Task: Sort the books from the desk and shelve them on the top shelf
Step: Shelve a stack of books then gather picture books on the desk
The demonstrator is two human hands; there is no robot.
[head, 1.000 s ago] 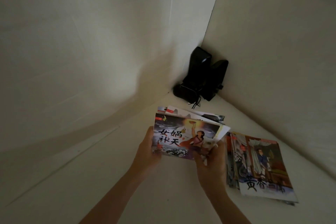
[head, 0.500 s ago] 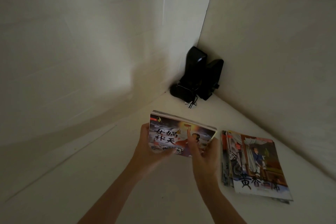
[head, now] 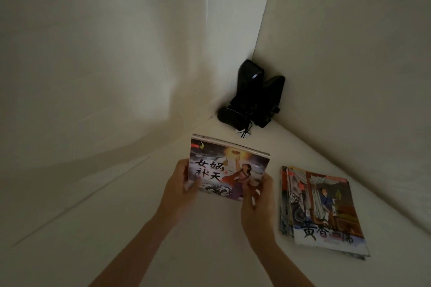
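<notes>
Stack of thin books (head: 229, 170) held up over the white shelf (head: 116, 228), cover facing the camera, title upright; long axis runs left to right, top edge tipped away toward the corner, right end sitting a little lower than the left. Glossy illustrated cover, dark sky, figure in red, black brush characters; page edges show as a thin pale band along the top.

Left hand (head: 180, 190) grips the stack's left edge, thumb curled over the cover, fingers behind and out of sight. Right hand (head: 257, 196) grips the lower right corner, fingers (head: 246, 190) curled onto the cover front.

Second pile (head: 323, 211) lies flat on the shelf, just right of the right hand and apart from it, loosely fanned, long axis running near to far, glossy cover up.

Two black speakers (head: 253, 95) stand in the back corner, matte, rounded tops, cables (head: 243, 131) bundled at the base
</notes>
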